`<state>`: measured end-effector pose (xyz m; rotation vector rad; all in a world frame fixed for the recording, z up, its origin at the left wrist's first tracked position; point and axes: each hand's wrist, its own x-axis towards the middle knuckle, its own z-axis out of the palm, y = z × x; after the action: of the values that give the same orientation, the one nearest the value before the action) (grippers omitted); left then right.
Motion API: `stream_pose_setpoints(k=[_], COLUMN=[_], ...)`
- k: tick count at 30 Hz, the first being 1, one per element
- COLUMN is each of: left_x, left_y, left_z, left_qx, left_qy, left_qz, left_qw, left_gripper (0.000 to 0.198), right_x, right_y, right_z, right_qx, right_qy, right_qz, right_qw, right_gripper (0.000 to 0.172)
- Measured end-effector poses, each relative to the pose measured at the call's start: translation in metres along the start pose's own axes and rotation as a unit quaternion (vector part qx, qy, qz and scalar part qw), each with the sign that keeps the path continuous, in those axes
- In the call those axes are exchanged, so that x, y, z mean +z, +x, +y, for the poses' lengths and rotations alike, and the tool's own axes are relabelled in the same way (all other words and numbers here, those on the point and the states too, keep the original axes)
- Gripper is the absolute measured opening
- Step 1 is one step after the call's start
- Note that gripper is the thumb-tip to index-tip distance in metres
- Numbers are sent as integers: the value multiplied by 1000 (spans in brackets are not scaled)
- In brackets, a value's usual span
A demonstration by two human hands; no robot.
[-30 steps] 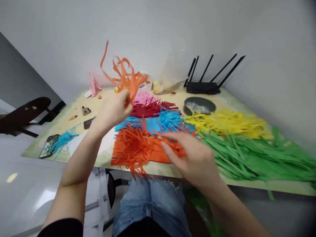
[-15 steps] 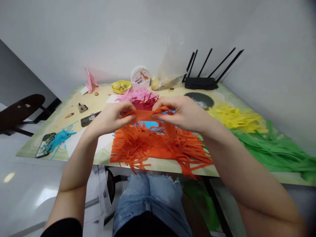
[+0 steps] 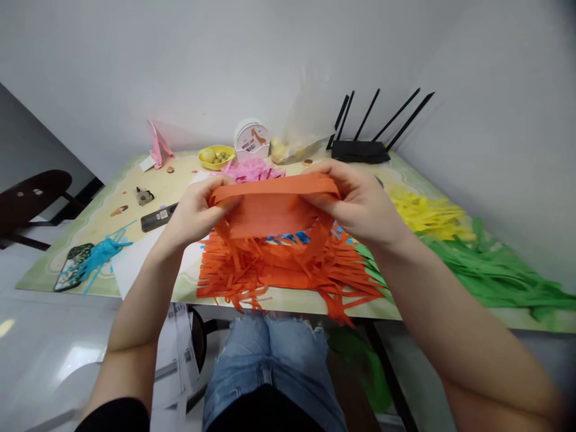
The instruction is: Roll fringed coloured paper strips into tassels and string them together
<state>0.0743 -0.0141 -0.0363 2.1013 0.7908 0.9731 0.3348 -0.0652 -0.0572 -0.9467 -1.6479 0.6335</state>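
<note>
Between my hands a piece of orange fringed crepe paper [image 3: 274,207] is held up above the table, its upper edge folded over in a band. My left hand [image 3: 202,207] pinches its left end, thumb in front. At the right end my right hand [image 3: 353,201] grips it the same way, with some fingers hidden behind the paper. Strips dangle below both hands. Under them lies more orange fringed paper [image 3: 288,273], some strips hanging over the table's front edge. Bits of blue paper [image 3: 292,238] show behind it.
Green strips [image 3: 490,273] and yellow strips [image 3: 427,210] lie at right. A black router [image 3: 360,152] stands by the wall. Pink paper [image 3: 254,170], a yellow bowl [image 3: 231,153] of fruit and a black device [image 3: 158,217] are further back. Blue strips [image 3: 101,255] lie on a phone [image 3: 67,273].
The orange paper has been opened out from a narrow twisted band into a wider panel. Both hands have moved apart and risen slightly, still gripping it.
</note>
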Motion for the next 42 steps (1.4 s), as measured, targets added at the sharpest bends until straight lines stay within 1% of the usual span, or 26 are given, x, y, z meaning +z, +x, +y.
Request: stream_pose_setpoints(k=[1,3,4,6,8,11,13,14,15,16,18,19,21,23,25,27,28,30,31,32,34,35,36,39,40,42], left_x=[0,0,0,-4,-10,-22,-29,-31,-31,-30,-25,-22,-16,-12,-12,-14,-14,-14,-13,-12,-10,-9,-8,-8,-8,-7], left_y=[-1,-3,-4,-5,-6,-5,-5,-5,-5,-4,-4,-3,-1,1,2,2,2,0,-1,-3,-4,-5,-5,-7,-9,-12], left_z=[-1,-4,-5,-6,-5,0,6,8,10,12,13,13,13,13,14,15,16,18,19,21,24,26,27,28,27,23], left_qx=[9,38,52,77,96,115,98,82,64,47,17,5,-20,-47,-79,-104,-108,-110,-110,-108,-99,-91,-82,-64,-62,-67], left_qy=[-16,-44,-49,-50,-47,-47,-47,-47,-45,-40,-29,-29,-44,-53,-27,8,22,42,52,63,76,75,75,93,104,113], left_qz=[10,24,22,3,-30,-112,-174,-191,-192,-178,-133,-109,-87,-100,-135,-166,-173,-172,-172,-170,-173,-178,-180,-172,-160,-127], left_qw=[1000,998,997,996,994,986,979,977,978,982,991,994,995,992,987,981,979,978,978,977,977,977,977,979,980,983], left_gripper=[7,22,28,29,26,31,41,44,43,38,27,26,32,40,28,26,27,26,24,24,23,23,22,22,22,21], right_x=[-1,-2,-2,-2,-3,-7,-10,-11,-13,-14,-16,-16,-17,-17,-21,-29,-35,-45,-48,-49,-42,-34,-26,-1,4,9], right_y=[-1,-3,-4,-6,-6,-6,-5,-4,-3,-2,-1,0,1,0,0,0,0,3,5,7,12,13,14,11,9,3], right_z=[0,2,4,7,10,9,5,1,-2,-6,-11,-12,-13,-12,-12,-12,-13,-14,-15,-14,-12,-11,-9,-3,-2,-1], right_qx=[-12,-30,-31,-24,-15,-5,2,3,3,0,-11,-19,-34,-50,-70,-85,-80,-36,-9,15,38,40,45,91,110,138], right_qy=[1,4,8,26,35,12,-11,-21,-33,-43,-57,-61,-69,-78,-83,-81,-75,-45,-20,5,31,21,-3,-60,-59,-33], right_qz=[4,9,8,1,-4,-13,-34,-48,-63,-78,-101,-108,-122,-139,-156,-180,-199,-250,-261,-255,-206,-183,-174,-210,-212,-186], right_qw=[1000,1000,999,999,999,1000,999,999,997,996,993,992,990,986,982,977,974,966,965,967,977,982,984,972,969,972], right_gripper=[14,19,21,25,23,19,17,16,14,13,13,14,17,19,23,28,30,43,50,56,64,65,61,33,32,39])
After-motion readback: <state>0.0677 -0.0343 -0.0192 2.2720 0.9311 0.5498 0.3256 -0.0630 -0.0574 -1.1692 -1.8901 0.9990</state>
